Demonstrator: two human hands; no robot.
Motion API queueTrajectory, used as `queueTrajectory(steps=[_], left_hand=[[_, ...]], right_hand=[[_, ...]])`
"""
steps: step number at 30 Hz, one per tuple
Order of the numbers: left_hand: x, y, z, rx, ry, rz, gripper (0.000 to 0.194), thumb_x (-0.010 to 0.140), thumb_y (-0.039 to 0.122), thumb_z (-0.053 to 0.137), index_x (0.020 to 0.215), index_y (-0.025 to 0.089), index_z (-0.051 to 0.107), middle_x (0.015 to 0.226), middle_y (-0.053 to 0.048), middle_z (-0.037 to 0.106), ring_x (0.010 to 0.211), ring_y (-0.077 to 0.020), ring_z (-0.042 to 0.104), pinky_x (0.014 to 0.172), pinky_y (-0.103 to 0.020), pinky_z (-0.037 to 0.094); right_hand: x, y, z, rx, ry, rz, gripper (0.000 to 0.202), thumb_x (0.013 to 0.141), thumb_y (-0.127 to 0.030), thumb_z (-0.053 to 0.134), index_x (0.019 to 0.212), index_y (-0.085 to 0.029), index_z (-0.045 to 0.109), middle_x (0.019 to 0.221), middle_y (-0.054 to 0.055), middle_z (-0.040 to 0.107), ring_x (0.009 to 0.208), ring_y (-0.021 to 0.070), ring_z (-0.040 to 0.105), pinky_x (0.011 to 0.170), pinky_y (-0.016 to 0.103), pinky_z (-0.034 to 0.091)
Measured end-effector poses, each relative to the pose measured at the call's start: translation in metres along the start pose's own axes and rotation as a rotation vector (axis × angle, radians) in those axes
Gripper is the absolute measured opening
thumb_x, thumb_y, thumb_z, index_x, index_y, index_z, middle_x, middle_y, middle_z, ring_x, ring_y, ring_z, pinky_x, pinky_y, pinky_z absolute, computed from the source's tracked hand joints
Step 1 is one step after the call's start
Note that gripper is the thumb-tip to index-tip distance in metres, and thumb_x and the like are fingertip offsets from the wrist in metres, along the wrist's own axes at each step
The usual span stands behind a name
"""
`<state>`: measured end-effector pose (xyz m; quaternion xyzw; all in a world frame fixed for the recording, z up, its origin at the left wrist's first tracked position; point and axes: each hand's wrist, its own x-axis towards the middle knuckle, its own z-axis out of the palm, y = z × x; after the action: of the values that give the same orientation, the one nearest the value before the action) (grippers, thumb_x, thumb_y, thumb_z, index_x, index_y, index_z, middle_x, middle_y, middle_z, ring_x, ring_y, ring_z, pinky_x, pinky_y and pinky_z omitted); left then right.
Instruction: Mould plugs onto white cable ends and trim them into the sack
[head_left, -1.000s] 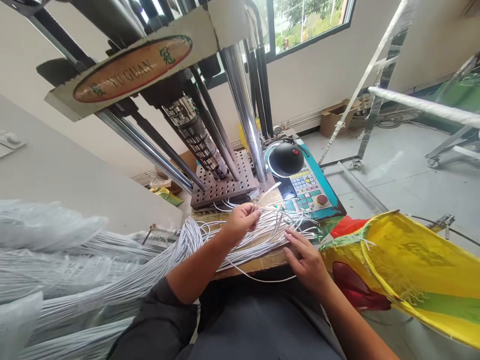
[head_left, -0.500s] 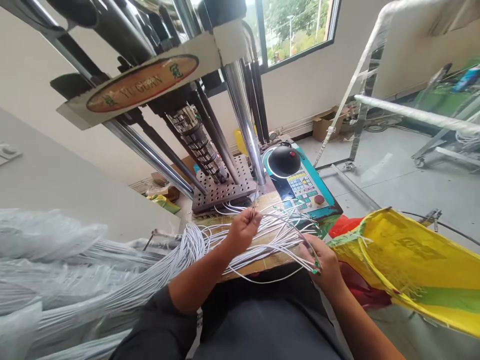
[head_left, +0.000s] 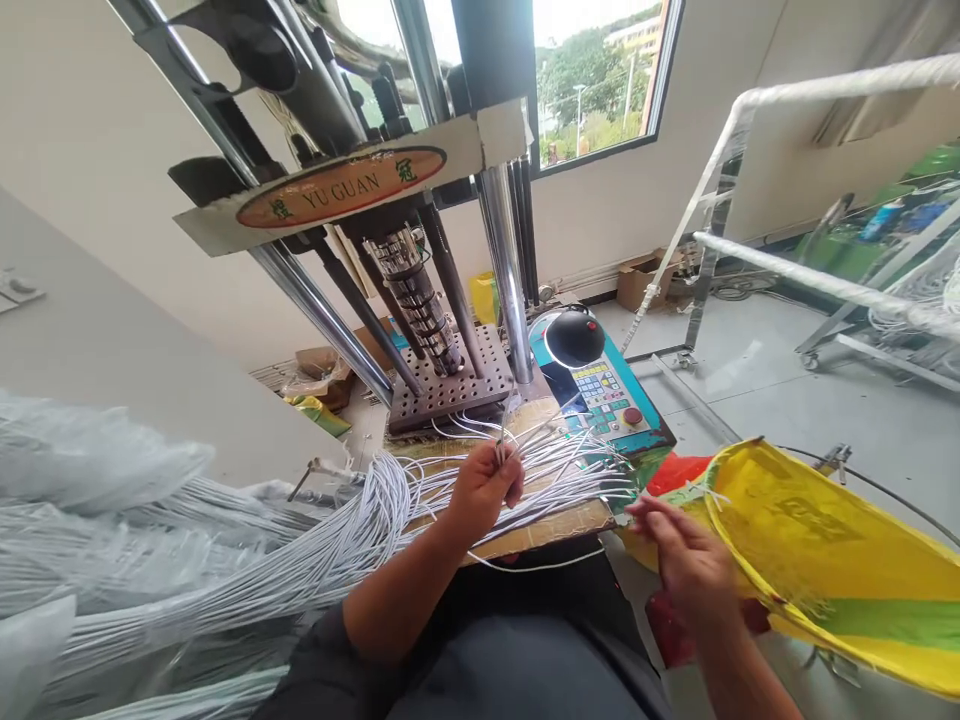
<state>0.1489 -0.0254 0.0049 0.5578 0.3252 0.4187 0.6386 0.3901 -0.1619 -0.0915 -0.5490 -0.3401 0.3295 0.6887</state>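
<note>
White cables (head_left: 547, 478) lie spread over a cardboard-covered ledge, several with small green marks near their right ends. My left hand (head_left: 486, 488) is closed above them, thumb and fingers pinching a thin cable (head_left: 505, 415) whose end sticks up. To the right, just off the cable ends, is my right hand (head_left: 694, 560). Its fingers are drawn together and slightly blurred; what they hold, if anything, I cannot make out. One loose cable bows down below the ledge's front edge.
A press marked YU GUAN (head_left: 341, 187) stands ahead, with a perforated metal plate (head_left: 487, 362) at its base. Beside it sits a teal control panel (head_left: 626, 385). A yellow bag (head_left: 817, 545) hangs open at right. Bundled cables (head_left: 247, 580) run off left, near a wrapped metal frame (head_left: 787, 265) at right.
My right hand has moved right and down, away from the cable ends it was at. The left hand stays over the cables, slightly lower. The camera view has shifted.
</note>
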Motion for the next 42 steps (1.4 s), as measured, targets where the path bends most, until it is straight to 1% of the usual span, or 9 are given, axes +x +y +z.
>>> queueTrajectory(steps=[4,8,13,17,24,28,34,37,42], left_hand=[[0.0,-0.017,0.003,0.014,-0.073,-0.09,0.044,0.086,0.056,0.073,0.083,0.018,0.05,0.058,0.006,0.053,0.043,-0.0051,0.039,0.042,-0.02,0.027],[0.0,-0.029,0.011,0.0,-0.194,-0.186,0.046,0.084,0.057,0.075,0.081,0.017,0.051,0.058,0.005,0.053,0.044,-0.0053,0.04,0.043,-0.02,0.029],[0.003,-0.033,0.021,-0.02,-0.227,-0.272,0.048,0.078,0.057,0.079,0.073,0.017,0.052,0.058,0.004,0.054,0.043,-0.0058,0.044,0.044,-0.02,0.031],[0.009,-0.035,0.026,-0.004,-0.282,-0.319,0.047,0.077,0.056,0.079,0.073,0.015,0.056,0.059,0.002,0.058,0.043,-0.0082,0.051,0.045,-0.022,0.036],[0.01,-0.037,0.033,-0.018,-0.331,-0.403,0.052,0.069,0.06,0.083,0.076,0.013,0.061,0.064,0.0,0.062,0.047,-0.011,0.058,0.049,-0.024,0.044],[0.003,-0.041,0.035,-0.01,-0.359,-0.409,0.051,0.072,0.06,0.081,0.079,0.014,0.063,0.066,0.0,0.063,0.05,-0.0118,0.06,0.052,-0.024,0.044],[-0.008,-0.056,0.037,0.14,-0.361,-0.312,0.047,0.086,0.06,0.067,0.074,0.016,0.062,0.058,0.002,0.059,0.046,-0.0085,0.049,0.049,-0.023,0.037],[-0.009,-0.058,0.037,0.167,-0.367,-0.302,0.048,0.087,0.06,0.067,0.069,0.016,0.06,0.054,0.002,0.057,0.046,-0.0093,0.049,0.051,-0.024,0.037],[-0.002,-0.047,0.029,0.089,-0.471,-0.411,0.051,0.085,0.065,0.065,0.079,0.014,0.069,0.068,-0.004,0.067,0.059,-0.0139,0.061,0.063,-0.026,0.047]], right_hand=[[0.005,-0.01,0.065,0.306,-0.372,0.185,0.064,0.08,-0.061,0.077,0.133,-0.026,0.065,0.124,0.016,0.074,0.104,0.0312,0.074,0.079,0.046,0.063],[0.04,-0.025,0.095,0.531,-0.34,0.232,0.072,0.074,-0.067,0.079,0.131,-0.028,0.061,0.139,0.016,0.065,0.124,0.0342,0.065,0.097,0.054,0.057],[0.068,-0.044,0.096,0.523,-0.25,0.192,0.05,0.092,-0.068,0.055,0.122,-0.028,0.064,0.116,0.009,0.077,0.113,0.03,0.072,0.1,0.055,0.055],[0.07,-0.051,0.095,0.434,-0.181,0.152,0.034,0.091,-0.054,0.067,0.107,-0.025,0.072,0.097,0.006,0.08,0.1,0.0259,0.075,0.092,0.046,0.058],[0.057,-0.051,0.081,0.329,-0.264,0.152,0.025,0.089,-0.046,0.07,0.094,-0.024,0.079,0.124,0.009,0.074,0.113,0.0265,0.069,0.088,0.04,0.056],[0.055,-0.046,0.067,0.289,-0.229,0.202,0.022,0.084,-0.043,0.074,0.084,-0.022,0.079,0.122,0.01,0.075,0.114,0.027,0.068,0.085,0.037,0.056],[0.045,-0.041,0.068,0.412,-0.207,0.325,0.034,0.081,-0.049,0.077,0.104,-0.024,0.076,0.109,0.01,0.079,0.093,0.0262,0.075,0.088,0.045,0.059],[0.036,-0.039,0.073,0.408,-0.239,0.307,0.055,0.077,-0.048,0.082,0.125,-0.028,0.066,0.111,0.009,0.079,0.102,0.029,0.075,0.097,0.053,0.056],[0.024,-0.032,0.076,0.351,-0.111,0.194,0.038,0.077,-0.038,0.086,0.109,-0.026,0.07,0.092,0.003,0.08,0.103,0.0251,0.075,0.111,0.052,0.047]])
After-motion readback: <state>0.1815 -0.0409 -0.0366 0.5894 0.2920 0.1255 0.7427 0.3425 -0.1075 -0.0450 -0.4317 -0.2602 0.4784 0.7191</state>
